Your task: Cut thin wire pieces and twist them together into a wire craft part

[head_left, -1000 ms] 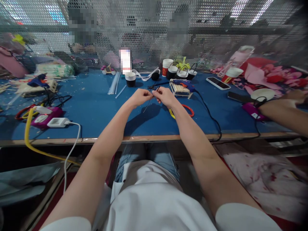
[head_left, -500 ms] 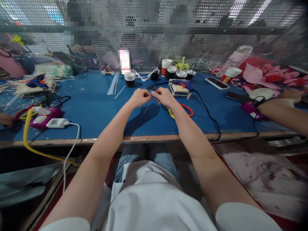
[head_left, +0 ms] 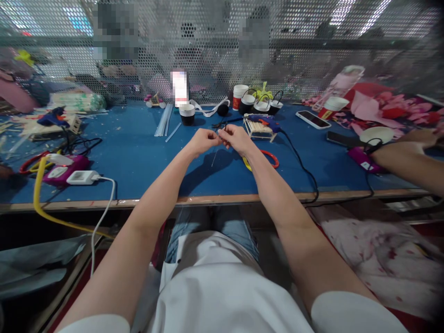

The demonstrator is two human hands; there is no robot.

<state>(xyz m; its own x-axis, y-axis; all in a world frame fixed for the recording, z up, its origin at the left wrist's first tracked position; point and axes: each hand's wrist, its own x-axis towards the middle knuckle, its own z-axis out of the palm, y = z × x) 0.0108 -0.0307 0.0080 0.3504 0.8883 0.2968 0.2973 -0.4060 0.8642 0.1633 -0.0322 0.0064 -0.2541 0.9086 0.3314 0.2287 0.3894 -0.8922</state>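
Over the blue table, my left hand (head_left: 204,141) and my right hand (head_left: 236,138) meet fingertip to fingertip, both closed in a pinch. A thin, pale wire-like strand (head_left: 213,158) hangs down from between them. Something slim and dark shows at my right fingertips, but the fingers hide most of it. Just beyond my right hand, a blue glue gun (head_left: 272,124) rests on a small rack of wooden sticks (head_left: 257,129). Scissors with red and yellow handles (head_left: 272,158) lie partly behind my right forearm.
Clear glue sticks (head_left: 163,121) and a black-and-white cup (head_left: 187,115) stand beyond my left hand. More cups (head_left: 247,104) line the mesh screen. A purple power strip (head_left: 64,173) sits left; a phone (head_left: 313,119) lies right. Another person's arm (head_left: 409,159) reaches in from the right.
My fingers have shifted slightly around the small piece, and the hanging strand has swung a little to the right and now hangs steeper. The hand at the far left has drawn back.
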